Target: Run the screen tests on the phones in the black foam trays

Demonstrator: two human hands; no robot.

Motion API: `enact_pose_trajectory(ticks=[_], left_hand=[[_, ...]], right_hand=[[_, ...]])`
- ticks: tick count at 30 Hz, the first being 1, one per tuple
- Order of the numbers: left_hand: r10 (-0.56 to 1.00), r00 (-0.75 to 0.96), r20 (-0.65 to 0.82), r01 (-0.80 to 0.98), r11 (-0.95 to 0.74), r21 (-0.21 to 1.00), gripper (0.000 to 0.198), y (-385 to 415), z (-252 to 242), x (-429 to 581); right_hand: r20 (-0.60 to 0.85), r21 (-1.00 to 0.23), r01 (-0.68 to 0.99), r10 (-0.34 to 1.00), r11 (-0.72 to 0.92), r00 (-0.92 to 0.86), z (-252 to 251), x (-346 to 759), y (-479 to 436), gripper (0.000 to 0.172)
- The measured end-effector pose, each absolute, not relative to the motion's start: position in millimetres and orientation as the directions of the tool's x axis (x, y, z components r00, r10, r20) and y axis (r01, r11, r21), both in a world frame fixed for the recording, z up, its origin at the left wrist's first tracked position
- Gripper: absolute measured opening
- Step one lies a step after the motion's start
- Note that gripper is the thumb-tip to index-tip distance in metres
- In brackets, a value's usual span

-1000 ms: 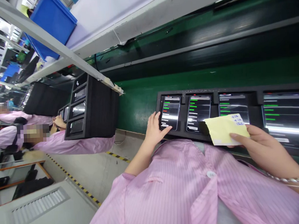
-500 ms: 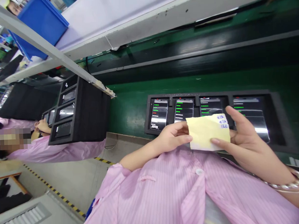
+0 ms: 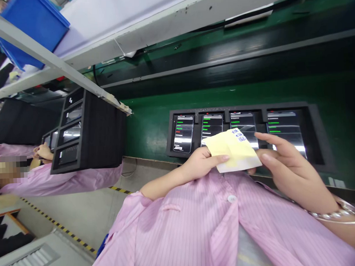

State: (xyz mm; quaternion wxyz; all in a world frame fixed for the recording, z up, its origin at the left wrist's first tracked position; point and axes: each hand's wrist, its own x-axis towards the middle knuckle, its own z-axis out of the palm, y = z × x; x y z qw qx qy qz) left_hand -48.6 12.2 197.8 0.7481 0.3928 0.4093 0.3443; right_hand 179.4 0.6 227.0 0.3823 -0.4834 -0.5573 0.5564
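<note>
A creased yellow slip of paper (image 3: 235, 150) with blue handwriting in its upper right corner is in front of my chest, tilted. My left hand (image 3: 200, 163) pinches its left end, thumb on top. At the opposite end is my right hand (image 3: 290, 167), its index finger stretched out and its thumb at the paper's edge. A fingertip of that hand shows under the paper's lower right corner. Behind the paper lies a black foam tray (image 3: 169, 135) holding several phones, among them a leftmost phone (image 3: 184, 134), with lit screens showing green and red text lines.
The tray rests on a green workbench (image 3: 148, 130). To the left stands a stack of black foam trays (image 3: 102, 132) beside a slanting metal post (image 3: 83, 76). A co-worker's hand (image 3: 45, 151) is beyond it. A blue bin (image 3: 34, 29) sits on the upper shelf.
The paper has tilted, its written corner swinging up and left. My right thumb has come off its face to the edge, and the right fingers have spread. The view has shifted slightly.
</note>
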Motion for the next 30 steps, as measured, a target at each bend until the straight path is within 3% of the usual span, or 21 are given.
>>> enact_pose_trajectory(ticks=[7, 11, 18, 26, 30], left_hand=[[0.859, 0.411, -0.305, -0.239, 0.424, 0.873, 0.056, 8, 193, -50], [0.858, 0.415, -0.301, -0.273, 0.433, 0.859, 0.053, 4, 192, -48], [0.813, 0.478, -0.331, -0.271, 0.496, 0.825, 0.058, 0, 196, -44], [0.850, 0.463, -0.252, -0.285, 0.412, 0.865, 0.047, -4, 188, -43], [0.859, 0.463, -0.216, -0.277, 0.372, 0.886, 0.048, -1, 183, -47]], right_hand=[[-0.058, -0.994, 0.101, 0.964, -0.033, -0.259, 221, 180, -8, 0.048], [-0.033, -0.974, 0.225, 0.972, 0.020, -0.232, 214, 180, -10, 0.030], [0.033, -0.916, 0.375, 0.958, 0.142, -0.283, 206, 183, -10, 0.033], [0.294, -0.761, 0.470, 0.883, 0.448, -0.366, 209, 175, -2, 0.018], [0.383, -0.680, 0.471, 0.820, 0.562, -0.425, 209, 177, 4, 0.020]])
